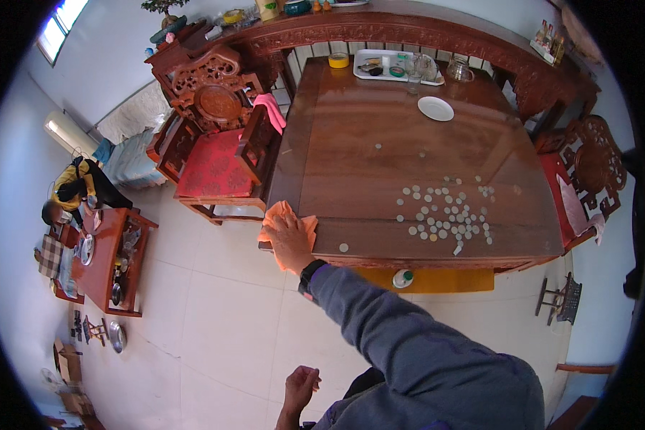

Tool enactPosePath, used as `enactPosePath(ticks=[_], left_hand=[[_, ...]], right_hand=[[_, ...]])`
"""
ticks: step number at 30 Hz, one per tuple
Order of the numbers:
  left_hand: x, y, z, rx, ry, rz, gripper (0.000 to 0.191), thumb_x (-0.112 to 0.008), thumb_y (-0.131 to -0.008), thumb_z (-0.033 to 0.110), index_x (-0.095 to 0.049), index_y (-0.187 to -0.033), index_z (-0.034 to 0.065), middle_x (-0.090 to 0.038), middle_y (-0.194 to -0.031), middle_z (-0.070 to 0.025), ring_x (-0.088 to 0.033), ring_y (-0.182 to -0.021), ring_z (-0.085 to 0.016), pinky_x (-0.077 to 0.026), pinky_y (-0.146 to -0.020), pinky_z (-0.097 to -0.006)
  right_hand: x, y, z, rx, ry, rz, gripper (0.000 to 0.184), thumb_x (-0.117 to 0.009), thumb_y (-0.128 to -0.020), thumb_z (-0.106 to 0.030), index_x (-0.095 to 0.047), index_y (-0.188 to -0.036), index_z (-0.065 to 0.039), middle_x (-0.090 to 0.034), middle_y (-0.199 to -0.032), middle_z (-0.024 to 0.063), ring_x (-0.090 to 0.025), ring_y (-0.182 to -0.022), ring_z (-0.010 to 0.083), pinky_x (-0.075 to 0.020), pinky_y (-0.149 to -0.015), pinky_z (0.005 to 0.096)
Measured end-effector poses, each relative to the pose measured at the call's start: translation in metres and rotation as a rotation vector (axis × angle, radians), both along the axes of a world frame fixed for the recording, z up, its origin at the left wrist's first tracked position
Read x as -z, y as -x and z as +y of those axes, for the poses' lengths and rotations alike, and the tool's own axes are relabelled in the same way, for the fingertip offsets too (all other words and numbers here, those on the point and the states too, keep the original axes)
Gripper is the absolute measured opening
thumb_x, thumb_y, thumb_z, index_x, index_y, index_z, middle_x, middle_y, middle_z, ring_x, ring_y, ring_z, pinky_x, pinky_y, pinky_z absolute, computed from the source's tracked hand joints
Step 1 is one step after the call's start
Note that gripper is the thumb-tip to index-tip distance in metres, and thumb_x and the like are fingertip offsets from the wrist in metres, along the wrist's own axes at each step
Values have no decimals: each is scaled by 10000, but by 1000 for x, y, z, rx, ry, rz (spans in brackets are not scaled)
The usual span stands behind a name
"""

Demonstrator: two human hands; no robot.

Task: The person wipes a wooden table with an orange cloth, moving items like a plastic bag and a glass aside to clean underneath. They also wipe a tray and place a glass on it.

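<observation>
My right hand (289,242) lies with its fingers spread over an orange cloth (307,228), pressing it on the near left corner of a dark wooden table (355,188). Part of the cloth hangs past the table's edge. Just right of it, a single coin-like disc (344,247) lies near the front edge. Many more small round discs (443,233), like coins, are scattered over the table's right half. Low in front of my body, away from the table, my left hand (301,384) hangs with curled fingers and nothing visible in it.
At the table's back are a yellow tape roll (338,60), a white tray (365,74) with glasses, a glass pitcher (459,70) and a white plate (436,108). A carved chair (215,166) stands left. Below the front edge is a green-capped bottle (402,278). A person (78,183) bends over a low table (99,258).
</observation>
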State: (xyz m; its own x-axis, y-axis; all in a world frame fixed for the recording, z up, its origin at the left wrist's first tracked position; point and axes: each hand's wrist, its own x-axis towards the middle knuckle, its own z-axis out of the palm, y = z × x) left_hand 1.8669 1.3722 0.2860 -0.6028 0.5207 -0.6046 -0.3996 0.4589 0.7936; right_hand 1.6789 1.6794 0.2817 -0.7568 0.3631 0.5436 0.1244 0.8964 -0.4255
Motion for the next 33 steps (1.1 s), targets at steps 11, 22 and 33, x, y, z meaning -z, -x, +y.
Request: enactPosePath(ticks=[11,22,33], left_hand=[[2,117,35,73,-38,39,201,-615,-962,227,-583,-891,41,-649,-737,-36,-579,-593,-88,-481,-544,-236],[4,229,31,40,-5,-12,166,-614,-956,174,-567,-889,30,-642,-716,-61,-585,-571,-120,-485,-518,-254],[11,297,42,155,-47,-59,166,-602,-962,181,-577,-891,33,-637,-719,-47,-580,-589,-111,-481,-539,-250]], right_hand=[[2,-48,214,-334,1233,768,160,-507,-902,-176,-536,-1049,-121,-525,-1031,80,-561,-952,238,-511,-761,365],[32,-279,360,1044,-224,-582,385,-484,-962,-180,-447,-1343,-144,-423,-1394,93,-376,-1304,288,-348,-1068,449],[7,-81,312,673,-404,-126,338,-555,-784,-80,-613,-1093,-205,-564,-1169,65,-446,-1223,299,-358,-1015,445]])
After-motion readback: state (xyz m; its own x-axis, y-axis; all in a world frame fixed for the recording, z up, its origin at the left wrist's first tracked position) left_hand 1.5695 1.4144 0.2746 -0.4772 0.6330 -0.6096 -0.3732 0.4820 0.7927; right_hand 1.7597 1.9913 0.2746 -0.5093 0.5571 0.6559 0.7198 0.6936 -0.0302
